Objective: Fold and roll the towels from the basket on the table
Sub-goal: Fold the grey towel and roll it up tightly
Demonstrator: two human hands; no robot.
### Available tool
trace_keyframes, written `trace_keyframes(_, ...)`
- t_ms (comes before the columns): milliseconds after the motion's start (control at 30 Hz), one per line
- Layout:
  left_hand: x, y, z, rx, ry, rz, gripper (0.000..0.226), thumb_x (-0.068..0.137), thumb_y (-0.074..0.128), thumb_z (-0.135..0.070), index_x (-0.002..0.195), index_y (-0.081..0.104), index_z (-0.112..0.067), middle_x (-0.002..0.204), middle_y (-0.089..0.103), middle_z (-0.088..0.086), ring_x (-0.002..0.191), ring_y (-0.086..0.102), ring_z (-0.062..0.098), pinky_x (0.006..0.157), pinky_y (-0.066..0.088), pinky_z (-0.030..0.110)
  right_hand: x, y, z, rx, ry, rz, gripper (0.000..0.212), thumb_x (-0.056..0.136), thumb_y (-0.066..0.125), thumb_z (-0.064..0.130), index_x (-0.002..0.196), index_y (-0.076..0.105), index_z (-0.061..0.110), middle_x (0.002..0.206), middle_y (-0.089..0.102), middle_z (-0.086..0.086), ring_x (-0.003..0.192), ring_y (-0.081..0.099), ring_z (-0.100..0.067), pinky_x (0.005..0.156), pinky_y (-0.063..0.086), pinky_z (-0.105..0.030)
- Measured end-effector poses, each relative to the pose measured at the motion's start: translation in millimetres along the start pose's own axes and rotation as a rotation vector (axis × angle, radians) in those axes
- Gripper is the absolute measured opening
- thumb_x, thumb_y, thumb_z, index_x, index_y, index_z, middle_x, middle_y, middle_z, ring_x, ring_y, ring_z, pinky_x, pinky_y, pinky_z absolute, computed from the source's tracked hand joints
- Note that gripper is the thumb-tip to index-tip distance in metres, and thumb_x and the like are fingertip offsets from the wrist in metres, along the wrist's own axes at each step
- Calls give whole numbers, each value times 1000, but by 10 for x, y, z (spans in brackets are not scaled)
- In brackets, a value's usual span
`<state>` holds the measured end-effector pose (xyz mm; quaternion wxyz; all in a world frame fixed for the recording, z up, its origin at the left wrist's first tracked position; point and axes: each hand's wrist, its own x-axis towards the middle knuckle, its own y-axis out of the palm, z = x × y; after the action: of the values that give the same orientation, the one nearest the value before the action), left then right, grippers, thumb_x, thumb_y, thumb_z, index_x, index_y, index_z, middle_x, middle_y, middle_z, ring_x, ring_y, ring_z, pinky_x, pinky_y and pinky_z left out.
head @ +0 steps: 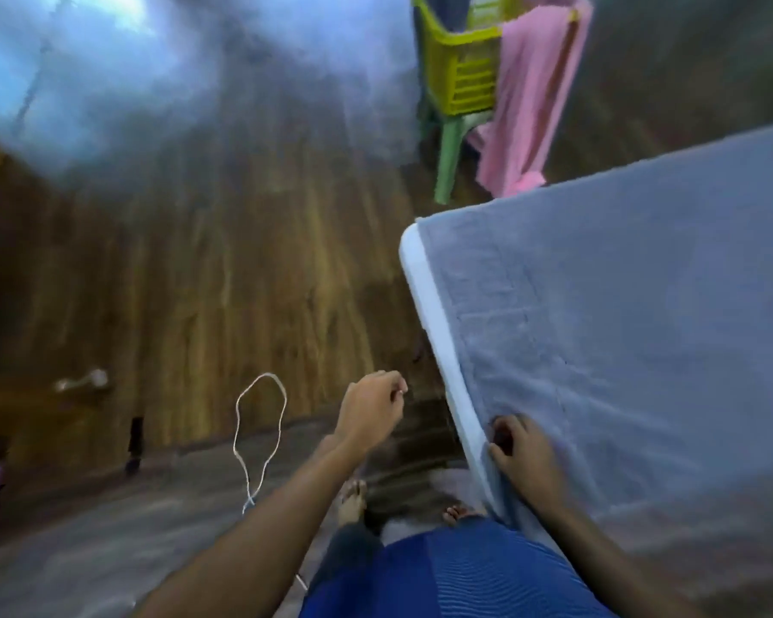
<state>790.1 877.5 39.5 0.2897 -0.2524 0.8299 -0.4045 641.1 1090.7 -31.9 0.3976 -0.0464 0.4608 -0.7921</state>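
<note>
Right hand (525, 454) grips grey towel (643, 305); pink towel (532, 91) draped over basket (460, 73).

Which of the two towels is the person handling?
The grey towel, spread flat on the table; the right hand grips its edge. The pink towel hangs over the basket, untouched.
</note>
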Motion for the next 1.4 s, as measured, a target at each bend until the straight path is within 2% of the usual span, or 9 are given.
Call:
trace_keyframes(100, 194, -181, 160, 80, 170, 114, 18, 90, 50, -19, 93, 66, -25, 91, 65, -7, 88, 61, 15, 81, 48, 35, -278, 200, 82, 15, 155, -140, 26, 71, 75, 5, 93, 62, 12, 88, 50, 0, 81, 52, -24, 68, 38, -30)
trace_keyframes(200, 407, -282, 198, 139, 311, 217, 20, 92, 48, -18, 94, 66, -26, 91, 62, -10, 83, 57, 11, 81, 47, 33, -496, 369, 121, -32, 336, -238, 26, 76, 70, 5, 99, 63, 14, 94, 57, -7, 87, 54, -28, 69, 43, -34)
trace_keyframes(367, 832, -260, 91, 281, 498, 335, 20, 91, 45, -19, 93, 65, -24, 94, 63, -7, 88, 60, 16, 83, 49, 40, -669, 468, 237, -34, 516, -323, 24, 80, 68, 6, 103, 64, 12, 105, 59, -9, 94, 55, -32, 74, 48, -42)
trace_keyframes(500, 1155, -122, -143, 368, 624, 327, 17, 90, 48, -19, 92, 64, -22, 94, 63, -5, 89, 60, 19, 81, 50, 39, -748, 467, 230, -26, 607, -381, 25, 87, 60, 5, 109, 63, 15, 113, 61, -5, 100, 55, -27, 81, 47, -38)
trace_keyframes(600, 1385, -37, -263, 439, 708, 263, 20, 88, 54, -16, 106, 62, -18, 105, 61, 2, 100, 57, 24, 83, 46, 39, -838, 513, 216, -28, 637, -428, 30, 82, 58, -6, 105, 66, 12, 109, 63, -6, 95, 57, -29, 77, 48, -39)
trace_keyframes(767, 1713, -11, -407, 561, 774, 246, 43, 89, 55, -14, 132, 50, -15, 131, 51, 8, 120, 47, 30, 96, 42, 46, -984, 590, 215, 8, 672, -580, 30, 68, 70, -11, 86, 67, 13, 90, 63, -3, 79, 60, -26, 63, 51, -36)
trace_keyframes(900, 1946, 15, -450, 648, 833, 307, 49, 89, 56, -14, 137, 45, -15, 137, 48, 9, 123, 46, 31, 101, 40, 46, -1053, 656, 290, 17, 704, -675, 34, 60, 77, -12, 82, 69, 12, 84, 64, -2, 73, 63, -26, 61, 53, -35)
trace_keyframes(1233, 2808, -161, -272, 859, 896, 309, 47, 85, 58, -13, 131, 46, -17, 129, 52, 5, 117, 48, 27, 93, 43, 40, -874, 731, 526, 91, 922, -686, 7, 80, 67, 2, 84, 67, 8, 88, 63, -6, 80, 61, -28, 68, 49, -36)
trace_keyframes(1400, 3241, -305, -219, 851, 918, 293, 46, 84, 59, -9, 129, 50, -12, 124, 55, 9, 114, 50, 30, 91, 44, 42, -713, 761, 600, 99, 1024, -616, 11, 89, 61, 13, 100, 62, 13, 101, 58, -7, 86, 61, -32, 67, 52, -40)
